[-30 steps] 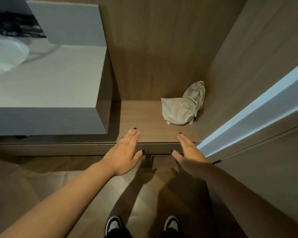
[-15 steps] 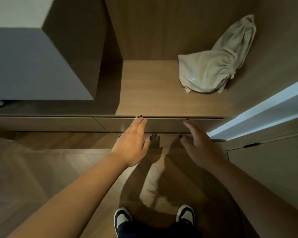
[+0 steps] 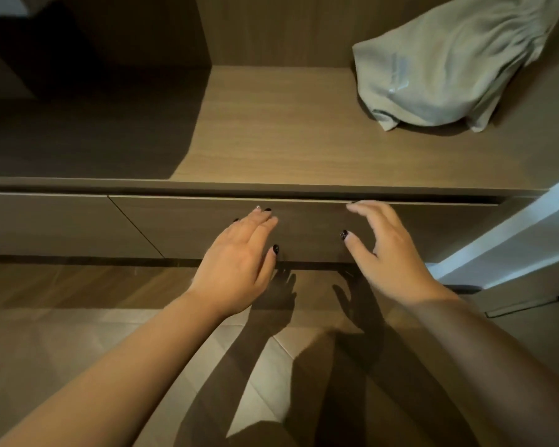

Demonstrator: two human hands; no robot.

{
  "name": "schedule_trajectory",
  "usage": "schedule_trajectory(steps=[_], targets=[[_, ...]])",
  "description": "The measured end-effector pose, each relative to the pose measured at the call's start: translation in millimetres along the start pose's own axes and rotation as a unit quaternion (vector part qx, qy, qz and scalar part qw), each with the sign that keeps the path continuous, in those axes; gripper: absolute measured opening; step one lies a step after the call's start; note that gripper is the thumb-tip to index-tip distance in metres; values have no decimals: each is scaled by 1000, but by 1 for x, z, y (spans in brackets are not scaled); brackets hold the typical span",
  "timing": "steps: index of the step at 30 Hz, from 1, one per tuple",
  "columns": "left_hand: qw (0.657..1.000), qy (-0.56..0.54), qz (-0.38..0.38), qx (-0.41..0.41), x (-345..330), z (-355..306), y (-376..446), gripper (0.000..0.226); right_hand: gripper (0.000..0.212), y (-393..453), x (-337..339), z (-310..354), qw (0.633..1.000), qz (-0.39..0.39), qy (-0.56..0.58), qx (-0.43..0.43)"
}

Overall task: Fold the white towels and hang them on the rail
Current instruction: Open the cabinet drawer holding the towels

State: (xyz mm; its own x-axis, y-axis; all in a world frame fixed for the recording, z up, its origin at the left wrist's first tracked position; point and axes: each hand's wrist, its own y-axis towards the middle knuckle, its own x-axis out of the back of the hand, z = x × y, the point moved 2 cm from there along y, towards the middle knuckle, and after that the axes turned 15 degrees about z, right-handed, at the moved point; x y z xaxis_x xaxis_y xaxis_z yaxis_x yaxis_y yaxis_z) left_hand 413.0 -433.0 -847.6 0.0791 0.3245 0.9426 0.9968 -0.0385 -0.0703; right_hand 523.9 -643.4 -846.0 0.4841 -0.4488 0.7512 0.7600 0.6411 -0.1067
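A low wooden shelf [image 3: 288, 130] ran across a wood-panelled alcove, with a drawer front [image 3: 304, 230] set just beneath its front edge and wood-patterned flooring [image 3: 78, 301] below that. On the shelf, toward its far right corner, lay a crumpled pale cloth bag or bundle [image 3: 449, 66], leaning against the side panel; whether it held the white towels could not be told, and no towel rail showed. Below the shelf edge, the left hand [image 3: 239, 266] reached toward the drawer front with fingers straight and together, holding nothing. Beside it, the right hand [image 3: 388, 253] was loosely spread, its fingertips [image 3: 355, 206] at the drawer's top edge just under the shelf, gripping nothing visible. Both hands cast shadows on the flooring.
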Motion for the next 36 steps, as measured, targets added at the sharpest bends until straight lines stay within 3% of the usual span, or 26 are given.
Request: schedule_trajectory(steps=[3, 6, 11, 19, 27, 32, 36], targets=[[998, 34, -44, -22, -22, 9, 10, 47, 43, 14, -20, -16, 998, -47, -21, 47], [999, 20, -41, -11, -34, 11, 13, 49, 42, 18, -36, -21, 995, -51, -57, 64], [999, 23, -41, 9, -40, 10, 19, 51, 45, 15, -39, -29, 988, -67, -132, 47], [995, 54, -76, 40, -45, 24, 46, 57, 45, 22, -29, -52, 963, -170, -206, 31], [987, 131, -91, 33, -40, 33, 56, 60, 33, 40, -20, -43, 958, -102, -253, 85], [985, 120, -114, 50, -40, 25, 51, 55, 52, 43, -23, -30, 950, -118, -287, 48], [984, 114, -128, 52, -47, 19, 34, 50, 38, 39, -23, -29, 954, -107, -278, 24]])
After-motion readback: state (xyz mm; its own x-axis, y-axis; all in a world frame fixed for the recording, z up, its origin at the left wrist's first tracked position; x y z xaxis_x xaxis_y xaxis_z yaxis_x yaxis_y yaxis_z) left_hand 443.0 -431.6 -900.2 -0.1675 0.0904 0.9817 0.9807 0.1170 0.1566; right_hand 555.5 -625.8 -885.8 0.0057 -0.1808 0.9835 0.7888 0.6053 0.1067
